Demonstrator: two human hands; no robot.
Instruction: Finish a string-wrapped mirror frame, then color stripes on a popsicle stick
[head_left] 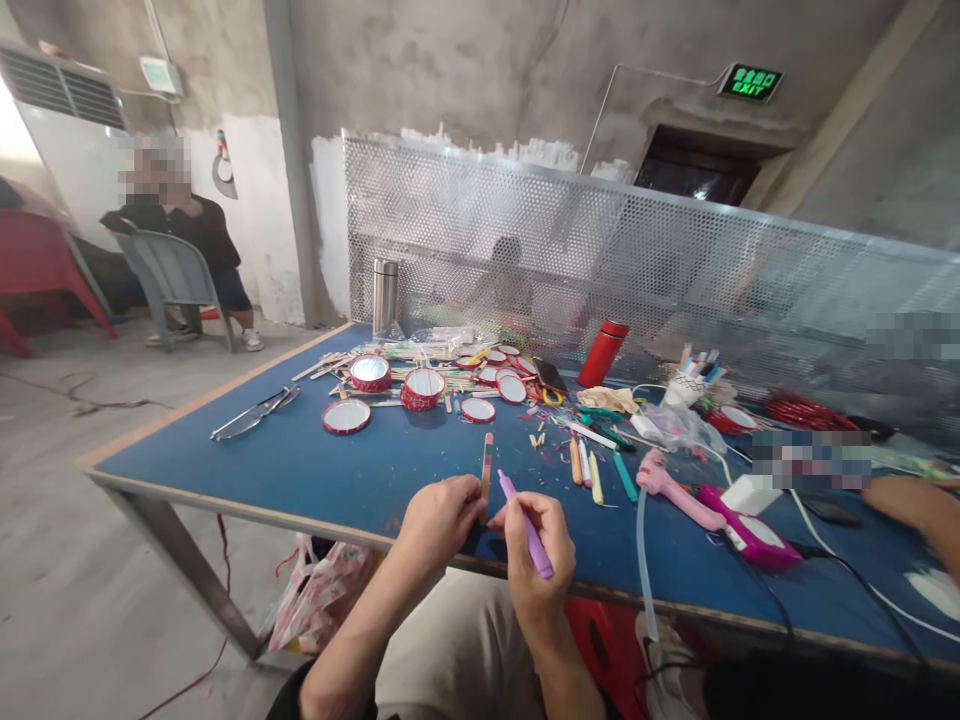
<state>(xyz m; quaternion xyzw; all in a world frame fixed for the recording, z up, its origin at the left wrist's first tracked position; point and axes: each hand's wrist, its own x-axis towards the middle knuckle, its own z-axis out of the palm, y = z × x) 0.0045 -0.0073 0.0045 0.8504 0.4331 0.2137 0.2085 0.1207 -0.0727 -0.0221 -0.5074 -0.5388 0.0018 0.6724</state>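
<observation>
My left hand (441,520) pinches a wooden craft stick (488,465), which stands upright with coloured bands along it. My right hand (536,548) grips a purple marker (529,526), and its tip points up and away from the stick, close to it. Both hands are just over the front edge of the blue table (247,450). A little further off lie several pastel markers (585,473). Red-rimmed round mirrors (346,415) and scattered craft sticks lie further back. Part of the stick is hidden by my fingers.
A pink glue gun (675,490) and a magenta device (750,533) lie to the right, with cables running off them. Another person's hand (915,510) rests at the right edge. A red flask (602,352) and a steel flask (385,297) stand before a perforated metal screen (525,230).
</observation>
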